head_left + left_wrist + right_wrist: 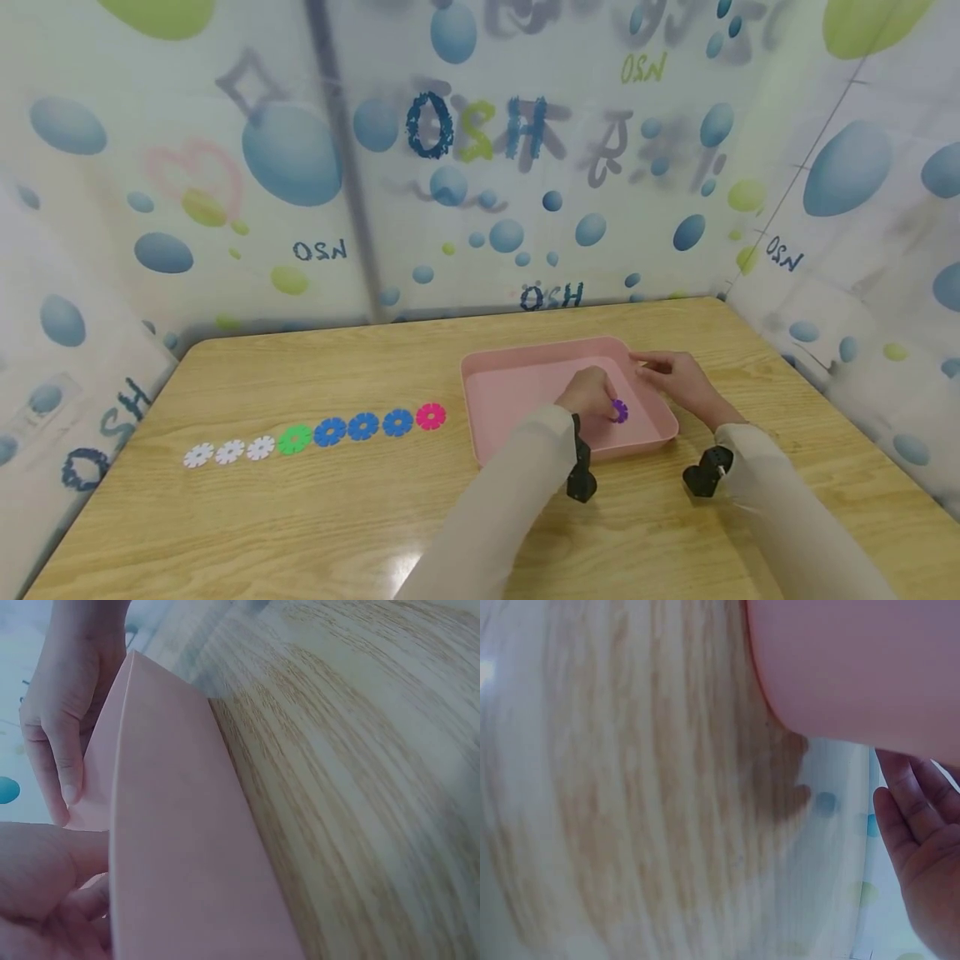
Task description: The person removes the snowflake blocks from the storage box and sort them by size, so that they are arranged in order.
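A pink tray (517,360) stands on the table. My left hand (588,392) reaches down inside it, fingers curled at a purple notched disc (619,411), which looks tilted and pinched at the fingertips. In the left wrist view the near wall hides those fingertips and the disc. At the tray's right side is my right hand (678,379), its fairly straight fingers (907,795) touching the rim near the far right corner. To the tray's left lies a row of notched discs: several white and blue, one green (295,439), one pink (431,416).
The wooden table (300,525) ends at a back edge against a patterned curtain (465,217), with more curtain along both sides. Each wrist wears a black device, one on the left (581,471) and another on the right (707,472).
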A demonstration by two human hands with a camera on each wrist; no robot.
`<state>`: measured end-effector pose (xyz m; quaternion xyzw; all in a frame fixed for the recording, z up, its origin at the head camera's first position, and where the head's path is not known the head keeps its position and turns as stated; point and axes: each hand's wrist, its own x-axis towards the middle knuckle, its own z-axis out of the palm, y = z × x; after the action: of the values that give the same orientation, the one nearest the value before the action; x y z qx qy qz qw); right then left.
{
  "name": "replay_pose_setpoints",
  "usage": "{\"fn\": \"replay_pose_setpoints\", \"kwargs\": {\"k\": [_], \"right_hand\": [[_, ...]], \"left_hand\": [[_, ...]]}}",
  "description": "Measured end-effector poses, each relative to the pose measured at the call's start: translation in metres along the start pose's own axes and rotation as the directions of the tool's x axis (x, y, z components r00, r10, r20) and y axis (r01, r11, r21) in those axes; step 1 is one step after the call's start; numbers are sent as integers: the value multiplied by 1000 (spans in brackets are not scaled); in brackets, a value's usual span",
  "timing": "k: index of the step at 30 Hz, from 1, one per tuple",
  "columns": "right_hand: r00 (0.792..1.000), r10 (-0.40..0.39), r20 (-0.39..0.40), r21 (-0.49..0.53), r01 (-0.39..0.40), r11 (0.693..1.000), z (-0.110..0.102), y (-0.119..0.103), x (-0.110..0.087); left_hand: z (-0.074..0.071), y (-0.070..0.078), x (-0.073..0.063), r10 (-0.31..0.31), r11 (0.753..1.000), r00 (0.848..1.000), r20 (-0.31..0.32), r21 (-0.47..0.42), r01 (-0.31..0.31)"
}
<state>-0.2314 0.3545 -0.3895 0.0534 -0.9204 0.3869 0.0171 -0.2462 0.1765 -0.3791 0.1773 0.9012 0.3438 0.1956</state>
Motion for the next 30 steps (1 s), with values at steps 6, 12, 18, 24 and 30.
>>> {"fn": "replay_pose_setpoints", "kwargs": {"k": [6,12,18,24,30], "right_hand": [[1000,-3,-10,-6,3,1000,0,0,0],[999,-33,-19,1,33,999,0,1,0],[1000,-22,-21,-4,22,1000,1,2,1],[1000,-16,-10,-14,16,1000,1,2,2],[1000,-10,-11,-13,10,1000,1,1,1]], "left_hand": [[-2,-7,0,82,994,997,-16,-75,-83],[-6,-13,1,179,978,983,26,-117,-175],[-19,-14,-5,208,970,973,98,-149,-192],[-34,-11,-16,207,971,970,127,-146,-189],[-44,-10,-24,230,968,963,141,-135,-212]]}}
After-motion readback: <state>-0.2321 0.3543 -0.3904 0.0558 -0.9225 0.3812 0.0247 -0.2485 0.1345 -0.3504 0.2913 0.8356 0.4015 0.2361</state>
